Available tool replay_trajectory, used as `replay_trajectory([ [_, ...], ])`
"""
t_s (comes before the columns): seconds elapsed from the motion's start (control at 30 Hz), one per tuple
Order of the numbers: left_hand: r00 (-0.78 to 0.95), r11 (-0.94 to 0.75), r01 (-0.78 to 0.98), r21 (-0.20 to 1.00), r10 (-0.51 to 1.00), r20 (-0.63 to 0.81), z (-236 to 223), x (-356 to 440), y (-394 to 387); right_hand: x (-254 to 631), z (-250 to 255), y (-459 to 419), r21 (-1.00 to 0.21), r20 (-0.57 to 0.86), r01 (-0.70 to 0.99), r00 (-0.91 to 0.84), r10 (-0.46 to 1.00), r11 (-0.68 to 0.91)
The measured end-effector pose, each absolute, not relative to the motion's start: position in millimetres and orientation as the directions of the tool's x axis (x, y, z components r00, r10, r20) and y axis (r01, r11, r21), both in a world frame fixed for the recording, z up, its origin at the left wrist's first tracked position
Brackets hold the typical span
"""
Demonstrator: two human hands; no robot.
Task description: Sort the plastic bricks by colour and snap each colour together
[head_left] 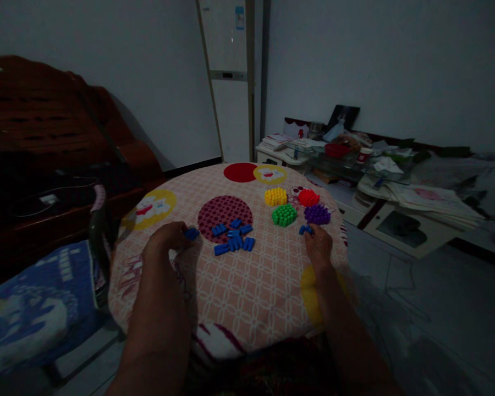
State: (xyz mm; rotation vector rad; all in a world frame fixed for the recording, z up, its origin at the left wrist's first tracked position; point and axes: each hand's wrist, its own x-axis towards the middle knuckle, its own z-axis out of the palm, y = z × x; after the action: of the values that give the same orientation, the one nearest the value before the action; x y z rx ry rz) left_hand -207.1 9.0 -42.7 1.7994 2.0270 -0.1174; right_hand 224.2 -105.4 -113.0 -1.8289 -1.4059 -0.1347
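I see my left hand (169,237) pinching one blue peg (192,233), my right hand (318,246) another (305,230); four clusters (284,214) look finished beyond it; loose blue pegs (233,237) remain between.

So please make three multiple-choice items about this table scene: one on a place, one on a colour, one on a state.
1. Where does the purple cluster lie?
A. right of the green cluster
B. left of the yellow cluster
C. on the floor

2. What colour are the loose pieces between the hands?
A. red
B. blue
C. green

3. What is the left hand doing?
A. lying flat and empty
B. holding a blue piece in its fingers
C. gripping a cup

Answers:
1 A, the purple one lies just right of the green one on the cloth.
2 B, all the scattered pieces are blue.
3 B, a blue piece shows at its fingertips. The right hand also holds a blue one.
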Motion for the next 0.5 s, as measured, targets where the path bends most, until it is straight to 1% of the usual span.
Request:
replay_trajectory([
  [0.1, -0.049, 0.101, 0.985, 0.141, 0.941, -0.336, -40, -206, 10, 222, -112, -108, -0.517, 0.516, 0.855, 0.355, 0.78, -0.048],
  [0.17, -0.035, 0.078, 0.989, 0.128, 0.95, -0.309, -39, -203, 10, 219, -112, -111, -0.495, 0.513, 0.868, 0.337, 0.789, -0.049],
  [0.23, -0.051, 0.085, 0.99, 0.114, 0.961, -0.27, -39, -198, 10, 217, -111, -113, -0.472, 0.506, 0.88, 0.324, 0.799, -0.058],
  [0.33, -0.091, 0.106, 0.992, 0.062, 0.972, -0.217, -38, -188, 8, 214, -110, -117, -0.455, 0.498, 0.888, 0.322, 0.805, -0.074],
  [0.4, -0.103, 0.117, 0.992, 0.049, 0.97, -0.219, -36, -183, 7, 213, -109, -120, -0.454, 0.493, 0.887, 0.326, 0.807, -0.08],
  [0.5, -0.14, 0.161, 0.984, 0.07, 0.961, -0.24, -32, -181, 4, 213, -109, -122, -0.479, 0.483, 0.875, 0.336, 0.809, -0.078],
])
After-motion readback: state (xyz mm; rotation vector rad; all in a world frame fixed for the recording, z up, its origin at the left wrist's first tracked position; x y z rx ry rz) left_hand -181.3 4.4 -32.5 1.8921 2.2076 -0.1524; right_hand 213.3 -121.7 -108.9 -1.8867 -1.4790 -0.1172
